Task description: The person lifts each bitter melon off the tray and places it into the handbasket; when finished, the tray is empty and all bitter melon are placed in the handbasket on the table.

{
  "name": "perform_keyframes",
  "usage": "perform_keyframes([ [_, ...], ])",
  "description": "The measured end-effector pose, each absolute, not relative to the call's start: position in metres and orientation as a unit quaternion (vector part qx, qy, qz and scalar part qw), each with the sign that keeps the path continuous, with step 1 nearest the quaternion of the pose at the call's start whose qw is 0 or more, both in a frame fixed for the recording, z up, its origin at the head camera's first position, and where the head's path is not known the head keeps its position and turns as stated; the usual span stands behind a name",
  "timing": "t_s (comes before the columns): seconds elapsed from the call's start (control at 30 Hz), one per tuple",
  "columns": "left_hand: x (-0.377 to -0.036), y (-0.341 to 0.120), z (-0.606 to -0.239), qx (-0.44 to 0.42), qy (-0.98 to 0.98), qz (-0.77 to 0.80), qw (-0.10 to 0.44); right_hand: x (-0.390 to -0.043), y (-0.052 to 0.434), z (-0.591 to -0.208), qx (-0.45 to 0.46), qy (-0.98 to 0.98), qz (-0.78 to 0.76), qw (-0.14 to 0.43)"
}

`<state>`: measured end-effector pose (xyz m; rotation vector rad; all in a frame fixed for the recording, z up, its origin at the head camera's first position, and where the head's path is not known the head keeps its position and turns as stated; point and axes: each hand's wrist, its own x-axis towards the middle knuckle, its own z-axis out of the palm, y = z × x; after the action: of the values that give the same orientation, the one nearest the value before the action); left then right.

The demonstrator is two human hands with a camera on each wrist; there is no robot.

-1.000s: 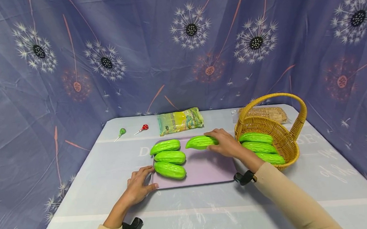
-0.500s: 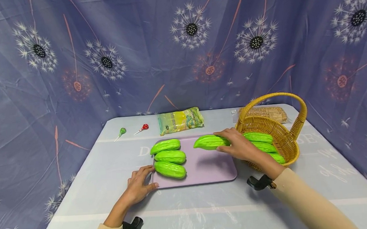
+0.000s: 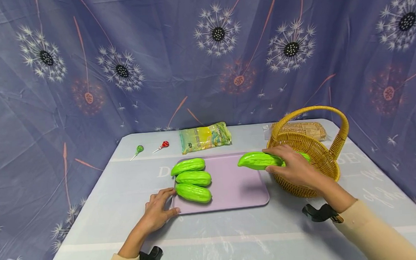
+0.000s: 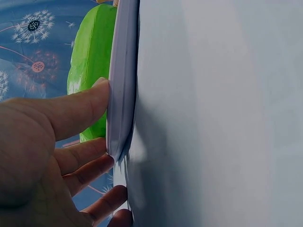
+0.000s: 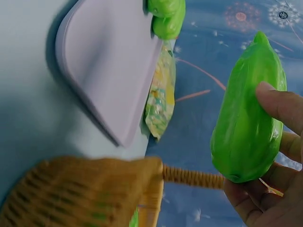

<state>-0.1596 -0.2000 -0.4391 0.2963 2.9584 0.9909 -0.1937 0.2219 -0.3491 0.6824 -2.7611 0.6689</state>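
My right hand (image 3: 293,165) grips a bright green bitter melon (image 3: 256,161) by its right end, raised between the lilac tray and the wicker basket (image 3: 292,187). In the right wrist view the thumb lies on one side of this bitter melon (image 5: 248,113) and the fingers on the other. Three more bitter melons (image 3: 193,178) lie in a column at the left of the tray (image 3: 235,184). My left hand (image 3: 158,210) touches the tray's near-left corner, with thumb and fingertips against the rim (image 4: 124,80). Green shows inside the basket, mostly hidden by my right hand.
Behind the tray lies a yellow-green packet (image 3: 205,138). A green lollipop (image 3: 139,149) and a red lollipop (image 3: 164,144) lie at the back left. A bagged brown food item (image 3: 303,129) sits behind the basket, whose tall handle (image 3: 343,126) arches over it.
My right hand has carried the bitter melon rightward from above the tray to the basket's left side, covering more of the basket's contents. The left hand has stayed at the tray corner.
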Motion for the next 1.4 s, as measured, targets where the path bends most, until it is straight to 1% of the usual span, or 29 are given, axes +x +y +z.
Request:
perform_keyframes([
  [0.3,-0.158,-0.200,-0.438,0.094,0.944,0.316,0.005,-0.181,0.255,-0.343,0.229,-0.939,0.212,0.146],
  [0.6,-0.158,-0.201,-0.437,0.093,0.944,0.317,0.005,-0.177,0.290,-0.342,0.195,-0.947,0.214,0.139],
  [0.87,-0.157,-0.200,-0.436,0.095,0.944,0.316,0.002,-0.183,0.311,-0.342,0.171,-0.954,0.213,0.120],
  [1.17,-0.158,-0.201,-0.437,0.095,0.946,0.311,0.003,-0.198,0.323,-0.344,0.171,-0.956,0.201,0.130],
  [1.4,-0.159,-0.201,-0.439,0.098,0.945,0.311,-0.004,-0.214,0.326,-0.345,0.155,-0.962,0.199,0.104],
])
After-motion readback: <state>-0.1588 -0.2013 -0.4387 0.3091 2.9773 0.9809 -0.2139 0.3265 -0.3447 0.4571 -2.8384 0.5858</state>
